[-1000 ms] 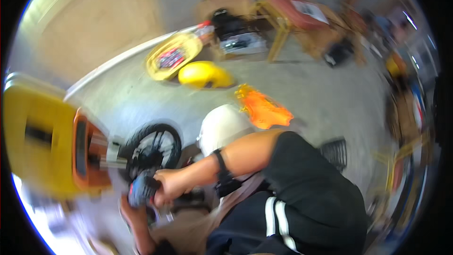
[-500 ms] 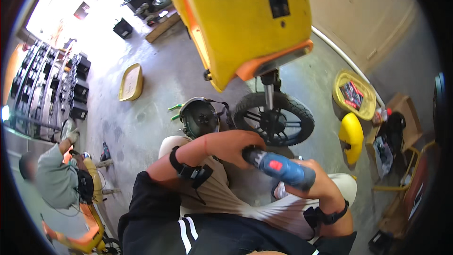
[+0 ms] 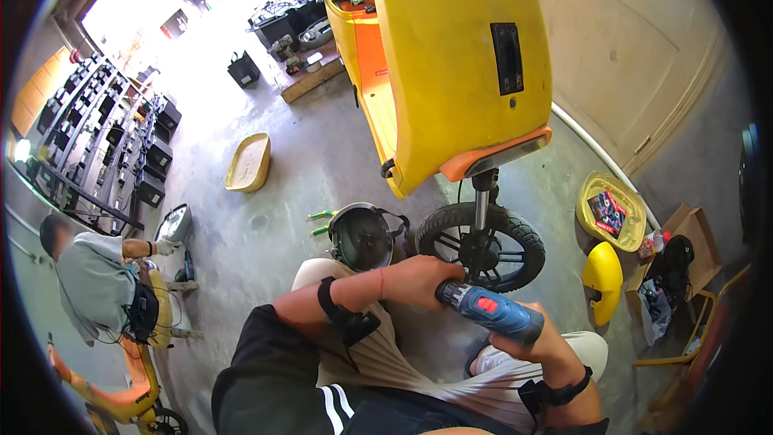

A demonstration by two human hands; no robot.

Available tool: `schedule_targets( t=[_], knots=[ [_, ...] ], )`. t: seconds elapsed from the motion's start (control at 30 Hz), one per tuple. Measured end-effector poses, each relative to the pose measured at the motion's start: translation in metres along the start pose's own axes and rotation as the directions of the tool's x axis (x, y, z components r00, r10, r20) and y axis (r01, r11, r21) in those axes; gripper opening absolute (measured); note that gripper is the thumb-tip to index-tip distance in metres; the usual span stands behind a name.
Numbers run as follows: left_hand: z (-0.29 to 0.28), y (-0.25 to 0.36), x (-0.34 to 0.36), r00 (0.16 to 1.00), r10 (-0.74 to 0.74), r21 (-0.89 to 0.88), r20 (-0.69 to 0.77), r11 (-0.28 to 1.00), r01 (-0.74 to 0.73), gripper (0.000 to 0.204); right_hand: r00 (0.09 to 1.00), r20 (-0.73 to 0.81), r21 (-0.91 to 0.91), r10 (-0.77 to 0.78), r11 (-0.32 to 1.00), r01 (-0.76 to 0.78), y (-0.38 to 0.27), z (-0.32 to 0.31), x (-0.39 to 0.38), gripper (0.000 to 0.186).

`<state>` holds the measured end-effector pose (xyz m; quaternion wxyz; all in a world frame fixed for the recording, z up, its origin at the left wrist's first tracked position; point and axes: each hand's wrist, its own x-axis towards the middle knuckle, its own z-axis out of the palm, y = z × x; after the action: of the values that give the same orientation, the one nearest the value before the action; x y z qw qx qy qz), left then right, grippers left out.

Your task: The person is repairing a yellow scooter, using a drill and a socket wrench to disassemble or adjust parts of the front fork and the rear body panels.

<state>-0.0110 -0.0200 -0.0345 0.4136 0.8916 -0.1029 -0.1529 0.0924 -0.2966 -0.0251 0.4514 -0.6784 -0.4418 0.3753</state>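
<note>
A blue and black cordless drill with a red switch on top lies across my lap area, its chuck pointing left. My right hand is wrapped round its handle, mostly hidden under the body. Up at the front end, my left hand is closed at the chuck, its fingertips hidden from view. Just beyond the drill stands the black front wheel of a yellow electric scooter. Left of that wheel, an upturned helmet rests on the floor, with green-handled pliers beside it.
At right sit a yellow basin of small packs, a curved yellow fender and a cardboard box. Another basin stands far left. Near the battery rack, another person works holding something.
My view has shifted, so the scooter and floor items appear lower and farther right. Both hands stay at the drill. The other person's arm has extended toward a grey, dark-edged object.
</note>
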Motion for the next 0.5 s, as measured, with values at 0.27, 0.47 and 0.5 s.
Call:
schedule_targets(
  t=[0.27,0.47,0.5],
  knots=[
    [0.007,0.001,0.006,0.962,-0.009,0.122,-0.271,0.992,0.044,0.039,0.991,-0.08,0.416,0.109,0.907,-0.066,0.001,0.017,0.009,0.035],
    [0.017,-0.011,0.014,0.906,0.082,0.139,-0.415,0.99,-0.025,0.058,0.891,-0.164,0.658,0.424,0.72,-0.221,0.004,0.02,0.009,0.024],
    [0.018,-0.014,0.014,0.918,0.01,0.127,-0.396,0.991,0.043,0.064,0.839,-0.174,0.704,0.516,0.661,-0.26,0.007,0.019,0.01,0.022]
  ],
)
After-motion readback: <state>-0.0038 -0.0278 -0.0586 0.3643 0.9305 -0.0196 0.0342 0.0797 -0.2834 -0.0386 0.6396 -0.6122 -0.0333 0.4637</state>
